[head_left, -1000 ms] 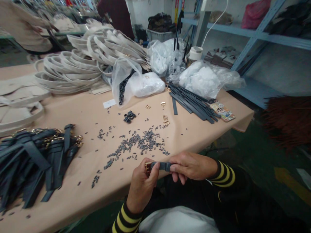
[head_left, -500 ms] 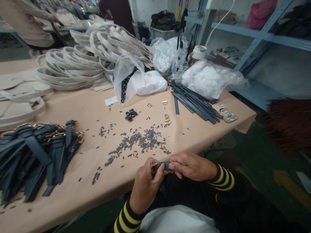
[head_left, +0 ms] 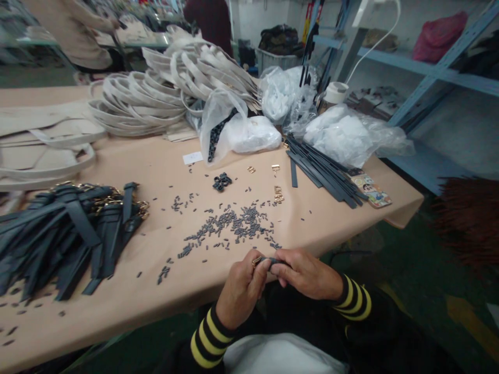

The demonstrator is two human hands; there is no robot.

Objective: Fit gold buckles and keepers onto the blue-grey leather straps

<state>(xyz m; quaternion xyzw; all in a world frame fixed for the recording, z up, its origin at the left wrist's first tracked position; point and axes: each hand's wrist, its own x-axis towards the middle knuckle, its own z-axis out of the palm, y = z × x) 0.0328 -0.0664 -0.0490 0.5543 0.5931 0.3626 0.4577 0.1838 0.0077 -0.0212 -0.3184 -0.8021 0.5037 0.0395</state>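
Note:
Just over the table's front edge, both hands hold a short dark grey-blue strap (head_left: 272, 261) with a gold buckle (head_left: 256, 261) at its left end. My left hand (head_left: 242, 285) is closed, pinching the strap by the buckle. Closed on its other end is my right hand (head_left: 306, 272), with fingers and thumb pressed together. The fingers cover much of the strap. Beyond the hands, many small dark pieces (head_left: 249, 222) lie scattered. Several gold buckles (head_left: 278, 195) and a small cluster of dark loops (head_left: 222, 182) sit farther back.
Finished-looking dark straps with gold hardware (head_left: 93, 223) are piled at the left. Flat dark strips (head_left: 325, 171) lie at the right beside a patterned phone case (head_left: 370, 187). Pale looped straps (head_left: 144, 104) and plastic bags (head_left: 253, 134) stand at the back. A person (head_left: 80, 34) is behind.
The view has shifted, so the table contents appear farther right. Both hands still grip the strap, which has turned and now appears more edge-on between the fingers.

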